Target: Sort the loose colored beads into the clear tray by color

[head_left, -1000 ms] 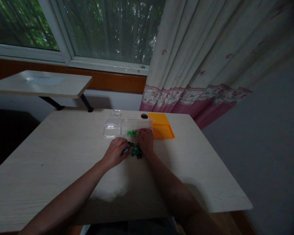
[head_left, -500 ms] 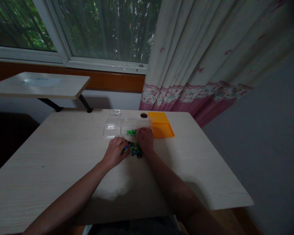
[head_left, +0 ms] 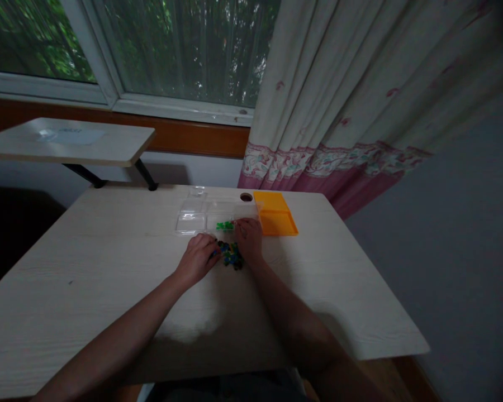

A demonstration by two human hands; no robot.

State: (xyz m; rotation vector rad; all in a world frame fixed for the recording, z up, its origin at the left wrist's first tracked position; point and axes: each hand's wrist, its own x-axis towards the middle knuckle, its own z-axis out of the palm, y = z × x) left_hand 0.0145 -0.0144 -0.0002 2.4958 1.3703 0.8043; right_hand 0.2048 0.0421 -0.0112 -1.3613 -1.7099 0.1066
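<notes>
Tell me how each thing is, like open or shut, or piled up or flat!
Mixed small pieces: loose, heaped together
Green pieces: grouped, seemingly inside the clear tray
Clear tray: lying flat
Orange case: looks opened out
Left hand: fingers curled at the heap's edge
Right hand: fingers bent beside the green pieces
Curtain: hanging in folds
Paper: lying flat

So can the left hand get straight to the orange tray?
Probably not straight across: the right hand is in the way, between the left hand and the orange tray.
</notes>
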